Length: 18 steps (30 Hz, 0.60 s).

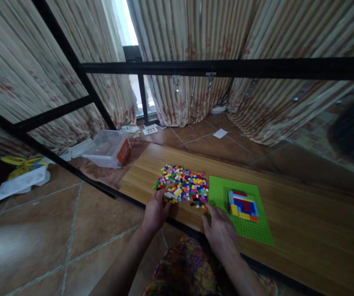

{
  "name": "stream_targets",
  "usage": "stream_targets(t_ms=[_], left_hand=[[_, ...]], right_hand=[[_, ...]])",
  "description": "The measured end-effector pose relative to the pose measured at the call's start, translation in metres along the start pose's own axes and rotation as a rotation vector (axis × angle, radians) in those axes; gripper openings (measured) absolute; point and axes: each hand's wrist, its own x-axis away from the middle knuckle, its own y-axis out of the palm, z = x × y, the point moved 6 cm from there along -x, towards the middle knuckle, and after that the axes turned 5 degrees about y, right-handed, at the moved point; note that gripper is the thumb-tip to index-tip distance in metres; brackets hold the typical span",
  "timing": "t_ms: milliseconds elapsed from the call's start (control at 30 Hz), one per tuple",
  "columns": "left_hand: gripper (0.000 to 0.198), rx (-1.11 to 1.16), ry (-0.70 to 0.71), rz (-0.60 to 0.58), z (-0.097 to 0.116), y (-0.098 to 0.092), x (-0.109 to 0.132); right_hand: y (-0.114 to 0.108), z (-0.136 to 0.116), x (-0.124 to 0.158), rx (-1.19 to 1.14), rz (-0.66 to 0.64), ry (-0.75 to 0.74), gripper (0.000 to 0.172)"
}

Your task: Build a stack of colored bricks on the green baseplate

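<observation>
A loose pile of small multicoloured toy bricks (185,183) lies on the wooden board. At the pile's near left edge is my left hand (157,210), its fingers curved beside some white and yellow bricks, thumb apart. My right hand (221,230) reaches the pile's near right corner with the index finger stretched out and the thumb spread; no brick shows in it. Just right of the pile lies a green studded baseplate (218,189). On it sits a low, roughly square brick build (243,206) in red, blue, yellow, white and orange.
The long wooden board (306,218) has a black frame edge along its near side. A clear plastic box (104,150) with an orange label stands beyond its left end. Black metal bars (195,67) cross in front of the curtains. A white paper (220,133) lies on the tiled floor.
</observation>
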Motion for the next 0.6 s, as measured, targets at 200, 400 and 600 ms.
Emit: stream_targets(t_ms=[200,400,600], left_hand=[[0.03,0.069,0.024,0.015,0.001,0.006,-0.005],[0.039,0.166,0.06,0.123,0.002,0.006,0.004],[0.054,0.181,0.181,0.109,0.011,0.008,0.017]], right_hand=[[0.014,-0.008,-0.021,0.183,-0.018,-0.061,0.024],[0.028,-0.023,-0.024,0.04,0.004,-0.111,0.024],[0.039,-0.04,-0.038,-0.04,-0.004,-0.106,0.025]])
